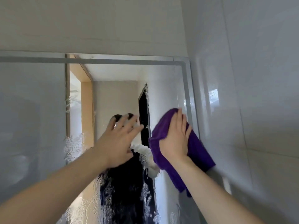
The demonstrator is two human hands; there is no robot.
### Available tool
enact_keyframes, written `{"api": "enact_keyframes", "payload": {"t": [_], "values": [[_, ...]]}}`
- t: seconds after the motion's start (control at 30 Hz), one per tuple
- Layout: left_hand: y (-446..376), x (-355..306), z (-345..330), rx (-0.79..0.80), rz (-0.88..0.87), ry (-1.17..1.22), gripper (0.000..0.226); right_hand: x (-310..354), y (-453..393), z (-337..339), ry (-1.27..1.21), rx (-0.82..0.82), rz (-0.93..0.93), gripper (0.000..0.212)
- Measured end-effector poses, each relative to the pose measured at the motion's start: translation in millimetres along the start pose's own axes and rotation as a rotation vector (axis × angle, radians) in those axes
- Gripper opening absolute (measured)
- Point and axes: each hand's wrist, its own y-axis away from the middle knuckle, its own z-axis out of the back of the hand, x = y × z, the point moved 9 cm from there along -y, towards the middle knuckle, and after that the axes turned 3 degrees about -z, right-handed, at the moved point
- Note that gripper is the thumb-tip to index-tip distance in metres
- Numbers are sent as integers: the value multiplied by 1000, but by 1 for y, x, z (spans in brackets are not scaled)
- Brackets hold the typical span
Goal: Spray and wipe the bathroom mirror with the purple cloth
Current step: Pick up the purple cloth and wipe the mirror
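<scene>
The bathroom mirror (40,110) fills the left and middle of the head view, with a grey band along its top and right edge. Patches of spray foam and droplets cling to the glass in the middle and lower part. My right hand (175,139) presses the purple cloth (200,152) flat against the mirror near its right edge, fingers straight and pointing up. The cloth hangs down below my palm. My left hand (118,143) is raised in front of the glass at the centre with fingers spread, holding nothing; it looks blurred. No spray bottle is in view.
A glossy white tiled wall (258,94) meets the mirror on the right. White wall (97,21) runs above the mirror. The glass reflects a wooden door frame (86,102), a dark doorway and a person in dark clothing.
</scene>
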Motion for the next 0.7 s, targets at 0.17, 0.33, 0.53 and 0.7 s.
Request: {"api": "enact_keyframes", "payload": {"t": [0.17,0.33,0.53,0.7], "values": [[-37,39,22,27,185,-72,154,50,34,-16,224,-26,469,74],[-36,40,16,33,184,-99,154,0,78,-30,167,-91,638,78],[-38,38,15,38,194,-91,153,-53,9,17,-7,-232,199,64],[-40,38,16,47,195,-66,154,-9,-68,49,95,-323,103,64]]}}
